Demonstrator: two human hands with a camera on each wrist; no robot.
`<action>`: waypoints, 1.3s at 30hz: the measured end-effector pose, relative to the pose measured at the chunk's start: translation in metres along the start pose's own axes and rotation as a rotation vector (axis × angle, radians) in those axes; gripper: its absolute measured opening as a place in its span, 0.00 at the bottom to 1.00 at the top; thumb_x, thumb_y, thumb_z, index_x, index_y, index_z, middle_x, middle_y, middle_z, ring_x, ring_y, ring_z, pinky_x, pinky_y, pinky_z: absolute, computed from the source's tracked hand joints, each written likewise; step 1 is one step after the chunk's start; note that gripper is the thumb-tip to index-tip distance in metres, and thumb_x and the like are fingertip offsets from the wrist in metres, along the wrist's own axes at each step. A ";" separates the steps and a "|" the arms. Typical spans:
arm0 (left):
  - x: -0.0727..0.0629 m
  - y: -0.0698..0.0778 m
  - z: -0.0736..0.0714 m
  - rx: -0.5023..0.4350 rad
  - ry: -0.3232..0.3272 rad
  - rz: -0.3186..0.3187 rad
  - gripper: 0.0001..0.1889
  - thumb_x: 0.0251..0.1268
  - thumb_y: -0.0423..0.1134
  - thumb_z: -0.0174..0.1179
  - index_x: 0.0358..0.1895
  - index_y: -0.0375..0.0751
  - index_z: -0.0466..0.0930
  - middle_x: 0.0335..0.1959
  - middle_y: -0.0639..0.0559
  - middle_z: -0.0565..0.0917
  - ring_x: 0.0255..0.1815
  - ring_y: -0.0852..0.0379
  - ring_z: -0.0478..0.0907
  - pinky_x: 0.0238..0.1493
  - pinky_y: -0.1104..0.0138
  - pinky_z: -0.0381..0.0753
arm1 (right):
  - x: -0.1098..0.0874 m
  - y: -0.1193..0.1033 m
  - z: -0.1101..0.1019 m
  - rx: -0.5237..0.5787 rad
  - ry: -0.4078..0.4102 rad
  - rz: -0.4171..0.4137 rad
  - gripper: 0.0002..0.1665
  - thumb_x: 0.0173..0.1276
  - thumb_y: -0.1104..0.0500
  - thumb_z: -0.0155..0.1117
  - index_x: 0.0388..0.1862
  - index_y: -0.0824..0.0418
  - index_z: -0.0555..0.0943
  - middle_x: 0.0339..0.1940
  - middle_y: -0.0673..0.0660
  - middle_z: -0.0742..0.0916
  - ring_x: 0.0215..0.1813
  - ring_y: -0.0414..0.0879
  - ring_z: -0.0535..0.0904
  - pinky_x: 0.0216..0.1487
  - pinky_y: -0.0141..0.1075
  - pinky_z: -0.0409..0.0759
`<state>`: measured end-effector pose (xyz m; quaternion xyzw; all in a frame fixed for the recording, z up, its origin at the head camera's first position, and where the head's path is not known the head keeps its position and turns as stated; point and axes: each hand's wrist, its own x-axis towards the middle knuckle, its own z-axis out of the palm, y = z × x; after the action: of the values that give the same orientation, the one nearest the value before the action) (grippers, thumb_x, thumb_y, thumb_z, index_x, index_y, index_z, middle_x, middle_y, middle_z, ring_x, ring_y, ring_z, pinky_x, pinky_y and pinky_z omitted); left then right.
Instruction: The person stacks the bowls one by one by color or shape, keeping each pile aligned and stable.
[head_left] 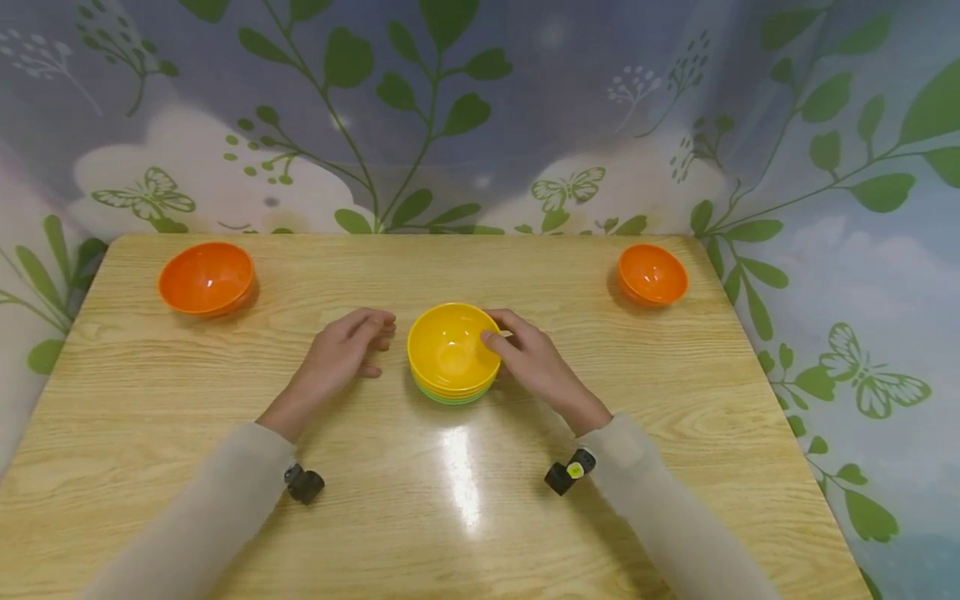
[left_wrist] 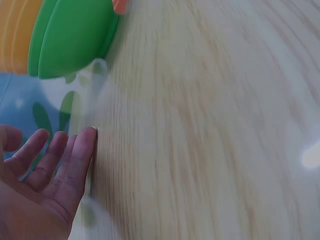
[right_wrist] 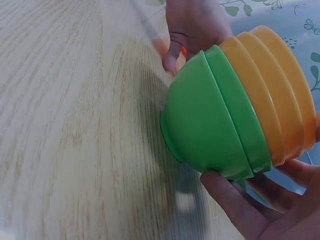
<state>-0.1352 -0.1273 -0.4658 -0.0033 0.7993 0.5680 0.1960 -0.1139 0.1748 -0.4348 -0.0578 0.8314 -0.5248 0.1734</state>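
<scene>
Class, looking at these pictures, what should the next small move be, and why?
Probably bring the left hand in against the stack of bowls: the right hand alone grips it, thumb over its rim, while the left is open and apart from it, so nothing steadies that side.

"What's blocking your left hand?"
"The stack of bowls is standing just to its right; only a narrow gap is separating them."
"And the other side of the stack?"
"My right hand is filling it. Behind, bare tabletop is leaving me a lane, with a large orange bowl bounding it at far left and a small orange bowl at far right."
</scene>
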 end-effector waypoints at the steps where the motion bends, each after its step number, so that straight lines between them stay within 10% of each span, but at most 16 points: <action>1: -0.001 -0.001 -0.003 0.003 0.000 -0.003 0.29 0.90 0.60 0.45 0.75 0.43 0.76 0.75 0.44 0.80 0.72 0.42 0.80 0.49 0.63 0.94 | 0.000 -0.001 0.000 -0.003 0.000 0.001 0.30 0.88 0.45 0.54 0.81 0.53 0.72 0.77 0.59 0.79 0.59 0.55 0.86 0.53 0.49 0.93; 15: -0.014 -0.017 -0.046 0.033 0.064 0.000 0.35 0.88 0.65 0.44 0.79 0.42 0.73 0.75 0.39 0.78 0.70 0.41 0.80 0.47 0.65 0.94 | -0.001 0.000 0.002 0.045 0.004 0.002 0.29 0.88 0.46 0.55 0.80 0.54 0.74 0.77 0.59 0.79 0.58 0.55 0.87 0.52 0.50 0.93; 39: -0.029 -0.047 -0.098 0.023 0.192 -0.051 0.34 0.89 0.62 0.43 0.80 0.40 0.70 0.73 0.43 0.77 0.54 0.69 0.82 0.46 0.66 0.94 | 0.001 0.004 0.004 0.127 -0.029 0.031 0.30 0.88 0.46 0.51 0.82 0.54 0.71 0.79 0.60 0.78 0.64 0.58 0.84 0.53 0.49 0.94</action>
<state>-0.1280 -0.2396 -0.4714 -0.0755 0.8206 0.5506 0.1329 -0.1131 0.1731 -0.4395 -0.0414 0.7945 -0.5729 0.1969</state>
